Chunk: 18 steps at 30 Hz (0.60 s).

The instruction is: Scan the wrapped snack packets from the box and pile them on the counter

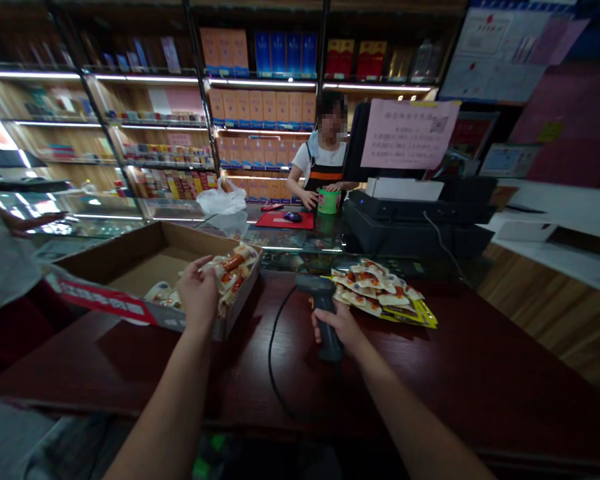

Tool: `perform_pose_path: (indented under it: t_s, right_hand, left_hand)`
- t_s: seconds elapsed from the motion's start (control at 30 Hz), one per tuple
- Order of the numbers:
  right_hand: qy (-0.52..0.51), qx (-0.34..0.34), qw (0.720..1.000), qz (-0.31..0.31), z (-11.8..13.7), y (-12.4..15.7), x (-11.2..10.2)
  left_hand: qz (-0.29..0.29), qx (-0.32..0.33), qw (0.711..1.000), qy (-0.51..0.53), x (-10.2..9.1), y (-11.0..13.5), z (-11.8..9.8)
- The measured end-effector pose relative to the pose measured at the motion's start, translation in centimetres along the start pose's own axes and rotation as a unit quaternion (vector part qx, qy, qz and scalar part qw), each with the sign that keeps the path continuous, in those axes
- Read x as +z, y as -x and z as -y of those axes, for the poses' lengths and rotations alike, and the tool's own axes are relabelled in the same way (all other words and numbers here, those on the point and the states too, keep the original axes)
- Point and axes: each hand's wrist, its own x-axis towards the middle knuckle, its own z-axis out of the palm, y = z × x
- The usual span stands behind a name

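Note:
My right hand [343,327] is wrapped round the grip of a dark barcode scanner [316,288], held just above the brown counter. A black cable loops down from it. My left hand [199,290] is over the near right part of an open cardboard box [125,257], fingers bent and a little apart beside the packaged snacks [235,270]. These are small clear-and-white packets with reddish-brown food inside. Whether the left fingertips touch a packet is hard to see. Right of the scanner lies a pile of similar snack packets [373,287], with yellow-edged packs [415,317] under it.
Behind the glass counter a person [325,153] in a striped apron touches a green tub [329,201]. A monitor with a pink notice [407,133] stands on dark till equipment [410,227]. A white plastic bag [221,200] and a red mouse mat [285,220] lie beyond the box. Another person's arm [27,220] shows at left.

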Motion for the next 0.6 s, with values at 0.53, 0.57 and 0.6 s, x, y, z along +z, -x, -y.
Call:
perform_pose_path:
  t_s: [0.53, 0.57, 0.6]
  right_hand:
    - [-0.020, -0.013, 0.998, 0.054, -0.5, -0.9, 4.1]
    - [-0.020, -0.017, 0.999, 0.035, -0.6, -0.7, 3.2]
    - [-0.017, -0.022, 1.000, 0.014, -0.7, -0.4, 2.2]
  left_hand:
    - [-0.069, 0.286, 0.955, -0.043, 1.7, 3.7, -1.9]
    - [-0.028, 0.282, 0.959, -0.025, 2.8, 4.4, -1.9]
    - [0.022, 0.274, 0.962, -0.004, 4.1, 5.1, -1.7]
